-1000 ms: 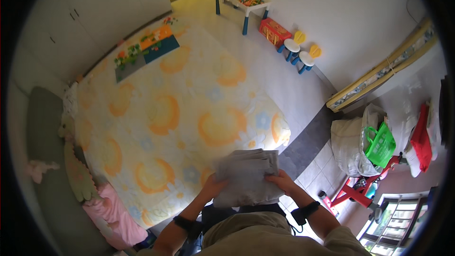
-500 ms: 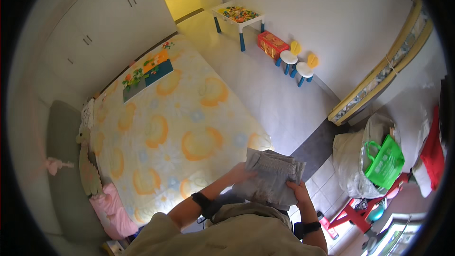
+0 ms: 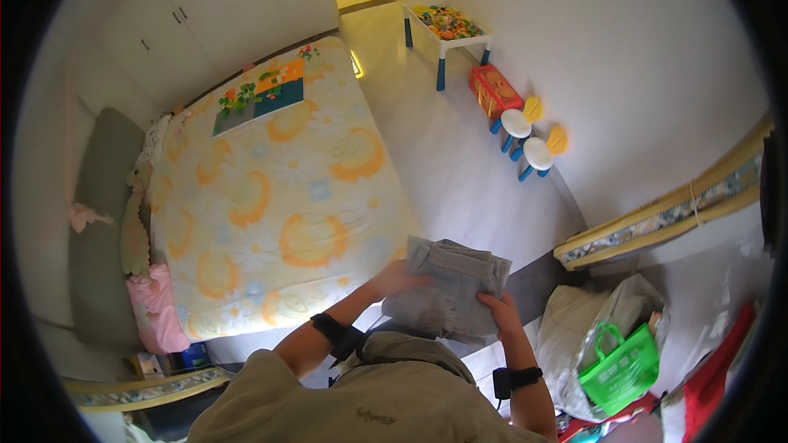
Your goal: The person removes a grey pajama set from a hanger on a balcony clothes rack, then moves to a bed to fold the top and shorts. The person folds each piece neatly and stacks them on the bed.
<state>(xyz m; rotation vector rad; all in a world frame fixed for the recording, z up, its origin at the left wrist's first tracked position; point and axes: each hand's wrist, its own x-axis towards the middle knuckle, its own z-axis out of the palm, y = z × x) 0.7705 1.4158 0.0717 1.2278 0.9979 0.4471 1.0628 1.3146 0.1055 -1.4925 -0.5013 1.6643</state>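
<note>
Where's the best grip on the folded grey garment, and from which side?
Judging by its pose, take the folded grey garment at its two side edges, one hand from each side, as the left hand and right hand do. It is a soft, flat stack with its thick waistband edge at the far end; side support should keep the folds from sagging open.

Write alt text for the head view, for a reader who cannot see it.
Both hands, left hand and right hand, hold a folded grey garment beside a bed with a yellow patterned cover. A green bag sits to the right.
</note>
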